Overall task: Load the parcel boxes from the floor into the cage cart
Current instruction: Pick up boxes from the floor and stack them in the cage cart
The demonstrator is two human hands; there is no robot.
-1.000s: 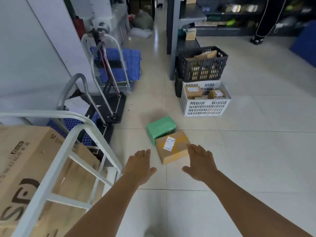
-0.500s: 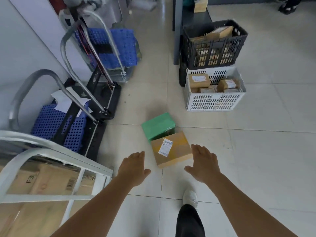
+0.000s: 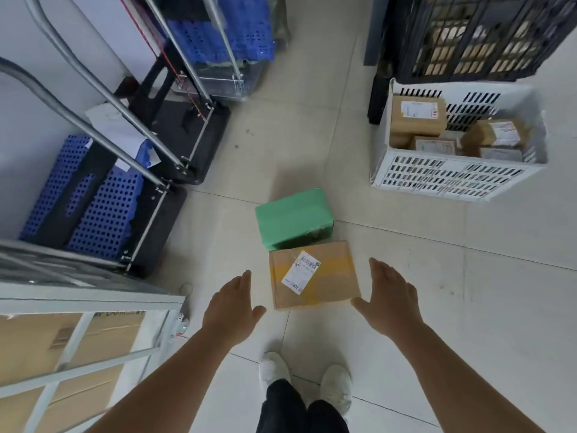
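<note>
A brown cardboard parcel [image 3: 324, 276] with a white barcode label lies on the tiled floor in front of my feet. Touching its far side lies a green wrapped parcel [image 3: 293, 217]. My left hand [image 3: 231, 304] hovers open just left of the brown parcel, palm turned toward it. On the parcel's right, my right hand [image 3: 390, 295] is open too, thumb near the front right corner. Neither hand touches it. The white-framed cage cart [image 3: 93, 301] stands at the lower left with large cardboard boxes inside.
Two folded platform trolleys [image 3: 175, 145] with blue perforated panels lean by the wall at left. A white basket [image 3: 452, 173] of small parcels sits at the right, a black crate [image 3: 468, 42] behind it. My white shoes [image 3: 306, 379] stand just behind the parcel.
I have stepped closer and tilted my view down. The parcels now lie nearer, and both hands have spread to either side of the brown parcel. My feet have come into view.
</note>
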